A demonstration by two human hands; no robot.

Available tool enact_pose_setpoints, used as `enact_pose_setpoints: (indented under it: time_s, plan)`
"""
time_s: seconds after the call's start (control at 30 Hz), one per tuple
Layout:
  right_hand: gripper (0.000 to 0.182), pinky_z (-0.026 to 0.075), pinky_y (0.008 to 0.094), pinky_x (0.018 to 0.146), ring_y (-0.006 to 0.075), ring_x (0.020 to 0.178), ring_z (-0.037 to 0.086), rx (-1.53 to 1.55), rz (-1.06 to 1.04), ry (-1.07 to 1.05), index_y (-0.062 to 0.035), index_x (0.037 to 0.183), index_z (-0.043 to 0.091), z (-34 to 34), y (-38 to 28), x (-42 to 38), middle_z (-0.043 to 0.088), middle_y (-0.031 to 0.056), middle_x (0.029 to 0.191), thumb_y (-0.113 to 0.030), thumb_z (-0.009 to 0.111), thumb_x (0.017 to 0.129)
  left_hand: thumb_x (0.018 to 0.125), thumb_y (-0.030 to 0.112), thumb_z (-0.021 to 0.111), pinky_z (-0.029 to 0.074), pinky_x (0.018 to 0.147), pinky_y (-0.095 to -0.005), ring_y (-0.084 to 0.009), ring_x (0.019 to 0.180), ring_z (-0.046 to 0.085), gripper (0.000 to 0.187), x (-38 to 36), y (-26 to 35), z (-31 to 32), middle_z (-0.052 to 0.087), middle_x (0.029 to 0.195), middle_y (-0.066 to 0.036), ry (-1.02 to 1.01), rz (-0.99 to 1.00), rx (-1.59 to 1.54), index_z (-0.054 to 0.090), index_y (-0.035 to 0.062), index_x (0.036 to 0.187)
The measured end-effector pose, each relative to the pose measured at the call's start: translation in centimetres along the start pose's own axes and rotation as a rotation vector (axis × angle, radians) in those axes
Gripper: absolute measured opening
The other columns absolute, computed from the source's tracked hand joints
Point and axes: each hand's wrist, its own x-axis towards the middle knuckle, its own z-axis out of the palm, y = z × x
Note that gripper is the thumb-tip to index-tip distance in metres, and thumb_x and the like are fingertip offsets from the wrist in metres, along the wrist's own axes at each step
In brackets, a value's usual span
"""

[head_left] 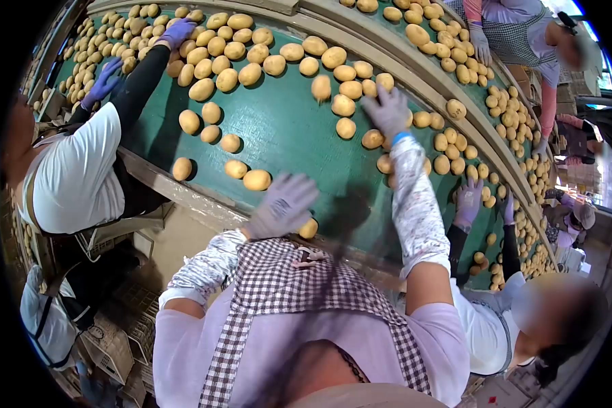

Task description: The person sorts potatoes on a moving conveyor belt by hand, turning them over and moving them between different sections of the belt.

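Both of my hands wear grey gloves over a green belt point(279, 129) that carries many potatoes. My left hand point(283, 204) is over the belt's near edge with its fingers spread; one potato point(308, 228) lies just right of it and another point(256, 180) just beyond its fingers. Farther out and to the right, my right hand point(387, 112) reaches over the belt, fingers apart and slightly blurred. A potato point(384, 81) is at its fingertips, and another point(372, 139) lies beside its palm. Neither hand visibly grips anything.
Co-workers in purple gloves reach onto the belt at the left point(102, 85) and right point(467, 204). Beyond a raised divider point(360, 51), a second lane holds more potatoes point(449, 47), with another person point(523, 34) beside it. Crates point(109, 347) stand at lower left.
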Motion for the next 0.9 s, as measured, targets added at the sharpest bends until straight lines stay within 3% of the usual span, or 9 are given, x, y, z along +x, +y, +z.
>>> enact_pose_setpoints:
  time_s: [0.03, 0.1, 0.17, 0.23, 0.3, 0.5, 0.63, 0.77, 0.9]
  plan:
    - [0.079, 0.043, 0.055, 0.115, 0.0483, 0.148, 0.04, -0.109, -0.07, 0.335, -0.0158, 0.151, 0.058, 6.2, -0.8, -1.0, 0.043, 0.0274, 0.16, -0.071, 0.06, 0.094, 0.089, 0.034, 0.071, 0.034, 0.12, -0.0539, -0.0358, 0.139, 0.049, 0.054, -0.1, -0.3, 1.5, 0.058, 0.14, -0.014, -0.077, 0.123, -0.023, 0.061, 0.0099, 0.136]
    - [0.072, 0.042, 0.0472, 0.12, 0.0482, 0.147, 0.044, 0.599, -0.187, -0.111, -0.0157, 0.154, 0.054, 1.4, -6.9, -4.6, 0.044, 0.0268, 0.161, -0.056, 0.069, 0.096, 0.088, 0.036, 0.071, 0.034, 0.12, -0.054, -0.0354, 0.139, 0.049, 0.053, -1.2, -2.0, 3.9, 0.058, 0.139, -0.014, -0.132, 0.193, -0.047, 0.062, 0.0107, 0.134]
    - [0.052, 0.049, 0.0406, 0.11, 0.0322, 0.124, 0.066, 0.858, -0.322, -0.426, -0.0072, 0.132, 0.072, -1.4, -9.5, -5.2, 0.071, 0.0171, 0.131, -0.047, 0.072, 0.098, 0.088, 0.038, 0.071, 0.034, 0.12, -0.054, -0.0351, 0.139, 0.048, 0.052, -2.2, -2.9, 3.7, 0.058, 0.138, -0.013, -0.205, 0.26, -0.079, 0.063, 0.0115, 0.132]
    - [0.044, 0.053, 0.0359, 0.1, 0.0235, 0.108, 0.071, 0.895, 0.065, -0.423, -0.0055, 0.122, 0.077, -2.7, -10.1, -2.8, 0.076, 0.0118, 0.117, -0.043, 0.071, 0.1, 0.086, 0.042, 0.075, 0.029, 0.125, -0.0554, -0.0294, 0.147, 0.044, 0.056, -2.2, -3.9, 1.7, 0.057, 0.144, -0.01, -0.383, 0.244, 0.047, 0.063, 0.0136, 0.131]
    - [0.039, 0.054, 0.033, 0.093, 0.0179, 0.099, 0.071, 0.953, 0.12, -0.146, -0.006, 0.124, 0.077, -3.2, -10.8, 1.2, 0.079, 0.0081, 0.107, -0.036, 0.07, 0.101, 0.086, 0.041, 0.075, 0.029, 0.124, -0.0558, -0.0289, 0.145, 0.046, 0.051, -3.1, -4.7, 0.4, 0.058, 0.141, -0.009, -0.34, 0.236, 0.041, 0.064, 0.0132, 0.127]
    - [0.077, 0.042, 0.0493, 0.119, 0.0368, 0.138, 0.059, 0.238, 0.145, -0.22, -0.0202, 0.153, 0.059, -0.1, -13.2, 12.8, 0.059, 0.0204, 0.153, -0.062, 0.068, 0.089, 0.091, 0.032, 0.07, 0.031, 0.121, -0.0592, -0.0294, 0.13, 0.056, 0.03, -5.2, -9.9, -7.7, 0.062, 0.126, -0.007, -0.112, -0.042, 0.016, 0.065, 0.0114, 0.113]
    - [0.085, 0.045, 0.0527, 0.117, 0.0434, 0.14, 0.056, 0.342, 0.146, -0.167, -0.0232, 0.157, 0.053, 3.9, -17.8, 15.2, 0.053, 0.026, 0.154, -0.066, 0.069, 0.085, 0.092, 0.028, 0.069, 0.034, 0.119, -0.0575, -0.0335, 0.124, 0.059, 0.029, -7.6, -14.4, -11.3, 0.064, 0.123, -0.01, 0.137, -0.256, 0.242, 0.065, 0.0099, 0.115]
    - [0.078, 0.048, 0.0579, 0.111, 0.0431, 0.143, 0.05, 0.273, 0.315, -0.202, -0.0204, 0.152, 0.053, 1.4, -25.8, 15.6, 0.049, 0.0211, 0.154, -0.062, 0.07, 0.088, 0.092, 0.027, 0.071, 0.035, 0.119, -0.0557, -0.035, 0.129, 0.057, 0.039, -4.9, -14.8, -8.7, 0.064, 0.129, -0.013, 0.206, -0.258, -0.137, 0.065, 0.0077, 0.125]
    - [0.083, 0.047, 0.0604, 0.112, 0.0411, 0.146, 0.047, 0.232, 0.378, -0.276, -0.0221, 0.153, 0.052, 1.0, -30.1, 18.2, 0.048, 0.0185, 0.156, -0.058, 0.076, 0.082, 0.089, 0.028, 0.072, 0.032, 0.123, -0.0548, -0.0321, 0.142, 0.049, 0.053, -0.1, -13.0, -6.7, 0.057, 0.148, -0.014, -0.169, -0.022, 0.064, 0.064, 0.008, 0.137]
